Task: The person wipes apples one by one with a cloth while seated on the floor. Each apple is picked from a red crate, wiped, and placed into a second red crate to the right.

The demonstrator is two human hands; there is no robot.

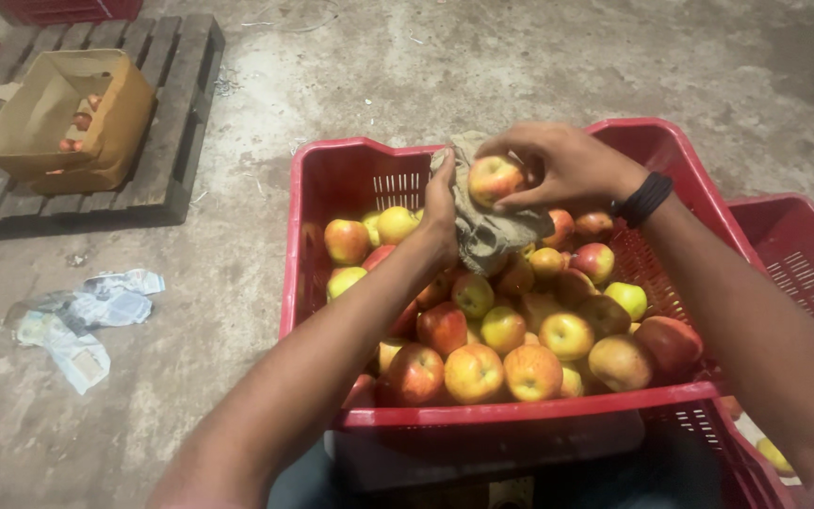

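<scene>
Nearest the camera, the near rim of a red plastic crate (520, 412) crosses the view, and the crate is heaped with red-and-yellow apples (475, 372), a few of them greener. Both forearms reach over this pile toward the far wall of the crate. The right hand (558, 165) is curled around a single apple (495, 178), fingers closed on its top and side, lifted just above the heap; a black band sits on that wrist. The left hand (441, 205) grips a crumpled grey-brown cloth (487, 231), which is pressed against the held apple and hangs down onto the fruit below.

To the right, a second red crate (803, 254) stands touching the first; its contents cannot be seen. At upper left, well apart, a brown cardboard box (68, 118) rests on a wooden pallet (167, 123) and holds a few apples. Crumpled paper (77, 320) lies on the concrete floor (482, 66) left of the crate.
</scene>
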